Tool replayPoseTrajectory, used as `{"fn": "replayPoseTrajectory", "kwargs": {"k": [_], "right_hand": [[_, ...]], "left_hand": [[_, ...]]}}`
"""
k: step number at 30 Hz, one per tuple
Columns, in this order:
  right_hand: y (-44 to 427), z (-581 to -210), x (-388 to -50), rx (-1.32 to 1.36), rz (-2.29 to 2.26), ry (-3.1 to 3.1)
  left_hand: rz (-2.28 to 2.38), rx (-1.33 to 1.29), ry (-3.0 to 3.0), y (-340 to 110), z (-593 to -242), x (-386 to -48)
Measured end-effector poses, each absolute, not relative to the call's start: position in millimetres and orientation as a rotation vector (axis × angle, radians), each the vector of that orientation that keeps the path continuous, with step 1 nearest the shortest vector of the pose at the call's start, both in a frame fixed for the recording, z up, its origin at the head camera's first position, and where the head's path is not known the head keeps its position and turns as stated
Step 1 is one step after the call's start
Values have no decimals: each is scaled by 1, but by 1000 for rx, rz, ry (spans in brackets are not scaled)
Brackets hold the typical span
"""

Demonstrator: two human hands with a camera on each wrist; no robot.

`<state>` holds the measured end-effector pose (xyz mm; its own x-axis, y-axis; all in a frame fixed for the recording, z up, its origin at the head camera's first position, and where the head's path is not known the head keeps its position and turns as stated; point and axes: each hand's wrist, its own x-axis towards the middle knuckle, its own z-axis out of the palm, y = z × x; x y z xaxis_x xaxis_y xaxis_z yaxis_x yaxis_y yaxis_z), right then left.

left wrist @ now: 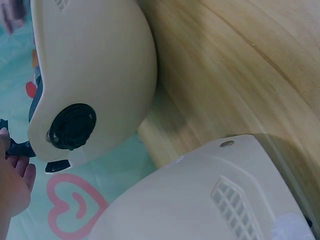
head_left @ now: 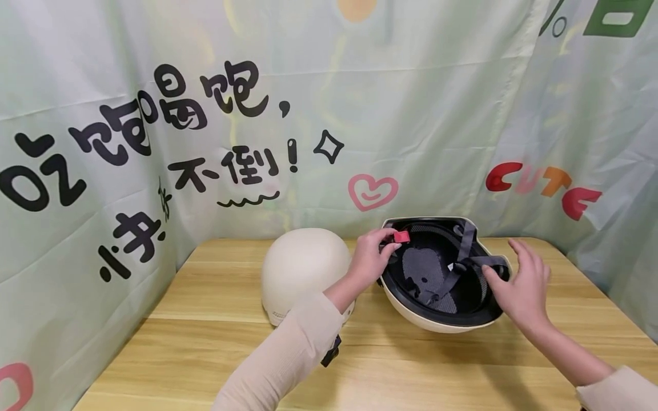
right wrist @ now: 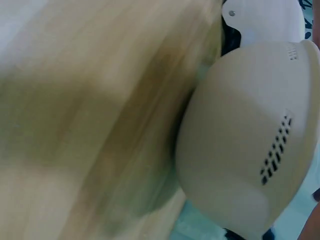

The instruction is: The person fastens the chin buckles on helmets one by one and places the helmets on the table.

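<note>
A cream helmet point(head_left: 429, 324) lies upside down on the table, its black lining point(head_left: 424, 271) and grey straps point(head_left: 466, 242) facing up. At its left rim my left hand point(head_left: 369, 258) pinches a strap's red buckle piece point(head_left: 401, 237) between thumb and fingers. The left wrist view shows that hand point(left wrist: 16, 187) beside the helmet's dark round side disc point(left wrist: 73, 126), with a dark strap point(left wrist: 21, 148) at the fingers. My right hand point(head_left: 525, 285) is at the opposite rim, fingers spread and thumb near a strap. Whether the thumb touches that strap is unclear.
A second cream helmet point(head_left: 305, 274) sits dome up to the left, partly behind my left forearm, with a black strap end point(head_left: 331, 351) on the wooden table point(head_left: 205, 354). A printed cloth point(head_left: 437, 114) hangs behind the table.
</note>
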<state>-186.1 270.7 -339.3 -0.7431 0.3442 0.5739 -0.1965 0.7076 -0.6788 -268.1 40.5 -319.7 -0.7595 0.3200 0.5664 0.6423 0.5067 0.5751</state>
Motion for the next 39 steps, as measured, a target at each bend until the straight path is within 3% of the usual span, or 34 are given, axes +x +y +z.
{"fn": "replayPoseTrajectory", "kwargs": {"k": [8,27,39], "right_hand": [[253,-331,-199,198,1005,-2097],[224,-353,-246,451,940,-2600],[222,-373,-249,749,671,-2689]], "left_hand": [[-1119,-791,-2346,39,-327,-267],[-1115,-770,-2314,39,-339,-269],[-1097,-794,-2310,38,-343,-267]]}}
